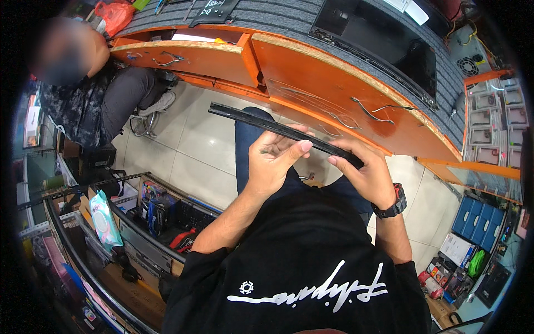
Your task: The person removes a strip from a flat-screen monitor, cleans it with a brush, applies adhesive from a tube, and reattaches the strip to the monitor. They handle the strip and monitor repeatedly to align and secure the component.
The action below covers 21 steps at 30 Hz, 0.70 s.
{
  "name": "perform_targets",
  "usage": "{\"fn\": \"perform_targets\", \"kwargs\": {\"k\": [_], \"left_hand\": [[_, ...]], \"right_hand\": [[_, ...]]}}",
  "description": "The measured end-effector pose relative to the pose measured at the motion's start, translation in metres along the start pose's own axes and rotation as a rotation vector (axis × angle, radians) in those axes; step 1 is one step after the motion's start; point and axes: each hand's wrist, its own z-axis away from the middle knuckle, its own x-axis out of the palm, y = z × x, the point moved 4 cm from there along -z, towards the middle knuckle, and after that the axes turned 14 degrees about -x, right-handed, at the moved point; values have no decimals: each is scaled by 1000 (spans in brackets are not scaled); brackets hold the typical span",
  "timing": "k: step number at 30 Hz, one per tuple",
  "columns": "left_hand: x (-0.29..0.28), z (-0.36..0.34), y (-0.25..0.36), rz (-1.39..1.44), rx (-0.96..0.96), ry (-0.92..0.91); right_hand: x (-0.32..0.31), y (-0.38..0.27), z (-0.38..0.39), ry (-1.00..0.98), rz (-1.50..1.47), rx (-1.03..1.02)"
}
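I hold a long, narrow black strip in both hands above my lap, tilted so that its left end is higher. My left hand is closed on its middle, thumb pressed against it. My right hand grips its right end, fingers wrapped round it. Beyond the strip is the orange desk front with handles. On the grey striped desktop lies a dark screen panel, its lower edge partly exposed.
Another person sits at upper left near an open drawer. A shelf of boxes and a wipes pack stands lower left. Blue drawer units and a power supply are at right. Tiled floor shows below the desk.
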Motion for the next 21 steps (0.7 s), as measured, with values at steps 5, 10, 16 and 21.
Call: {"fn": "perform_targets", "kwargs": {"k": [5, 10, 16, 21], "left_hand": [[-4, 5, 2, -5, 5, 2], [-1, 7, 2, -19, -27, -134], [-6, 8, -10, -60, -92, -98], [-8, 13, -5, -81, -64, -102]], "right_hand": [[6, -3, 0, 12, 10, -58], [7, -5, 3, -3, 39, -41], [14, -3, 6, 4, 30, -104], [22, -4, 5, 2, -76, -104]]}}
